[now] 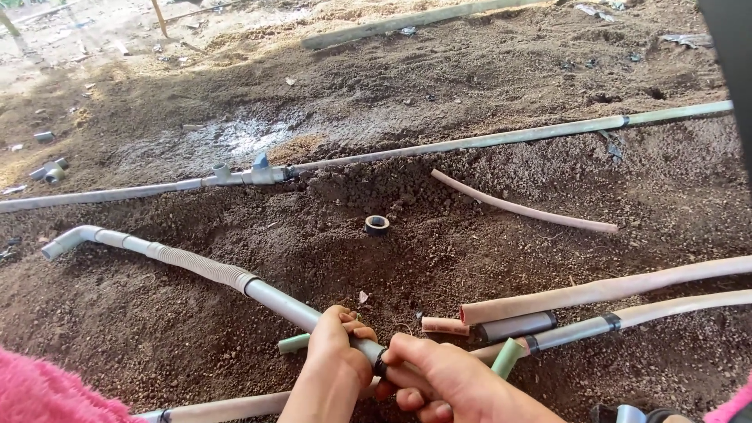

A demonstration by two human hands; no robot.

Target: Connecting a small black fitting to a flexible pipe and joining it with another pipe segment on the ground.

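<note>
While my left hand [335, 348] has its fingers closed round the grey pipe [286, 305] near me on the soil [439, 243], my right hand [450, 384] pinches its black-ringed end, a joint I judge unfinished, loose hoses [595, 291] lying right.

- The left hand [333, 356] and right hand [446, 384] are hiding the grey pipe's [282, 305] joint.
- The long pipe [470, 141] is running off both frame edges.
- Pink sleeves [39, 392] are getting cropped at the bottom corners.
</note>
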